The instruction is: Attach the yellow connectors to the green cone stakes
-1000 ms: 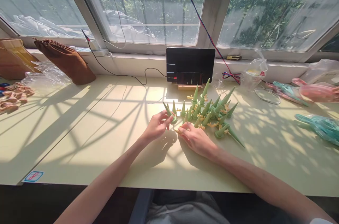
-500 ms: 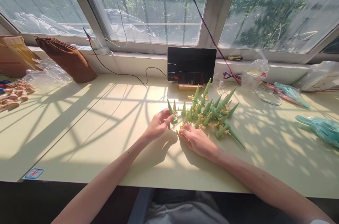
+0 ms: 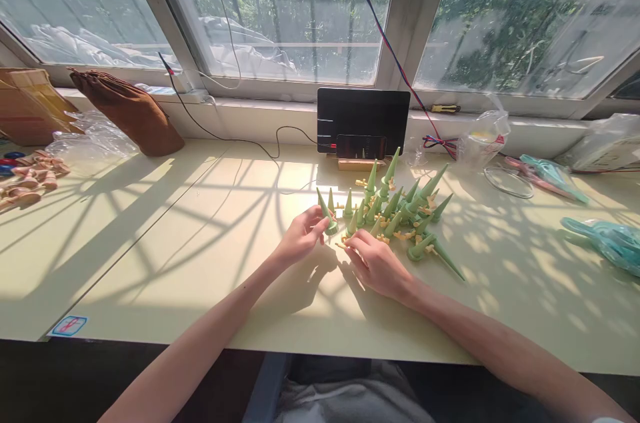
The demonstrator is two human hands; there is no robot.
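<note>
Sunlit pale-yellow tabletop (image 3: 150,256) beneath windows. Left hand (image 3: 300,239) pinches a green plastic cone-shaped spike (image 3: 326,213) between thumb and fingertips, tip pointing up-left. Right hand (image 3: 377,263), fingers curled, rests just beside, touching the pile of green spikes with yellow fittings (image 3: 400,213).

head cam | forward-down over table (image 3: 150,263) | faces windows (image 3: 280,9) | close to hands (image 3: 300,239)

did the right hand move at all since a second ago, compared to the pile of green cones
Barely. The right hand stays at the near left edge of the green cone pile, fingertips at a small yellow piece; the small shift in the picture matches the camera's own drift.
</note>
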